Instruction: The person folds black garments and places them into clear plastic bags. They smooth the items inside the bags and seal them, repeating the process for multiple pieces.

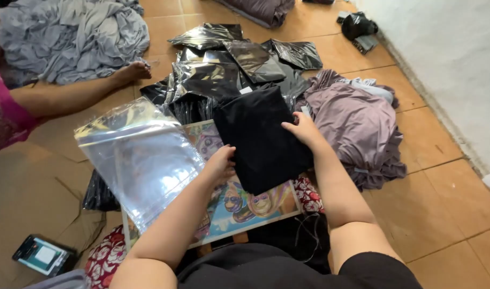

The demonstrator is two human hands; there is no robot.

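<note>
now my left hand [221, 163] and right hand [304, 130] press flat on the sides of the black cloth [261, 139], fingers closed on its edges so the fold stays neat. it sits on a picture board [239, 206] on my lap. a clear bag [143, 158] lies open beside it, and packed bags [229, 67] pile up on the tile floor [443, 198] near the wall [448, 59].

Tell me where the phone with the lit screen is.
In the head view, the phone lies at the bottom left on flattened brown cardboard, left of the person's left arm, below the clear plastic bag.
</note>
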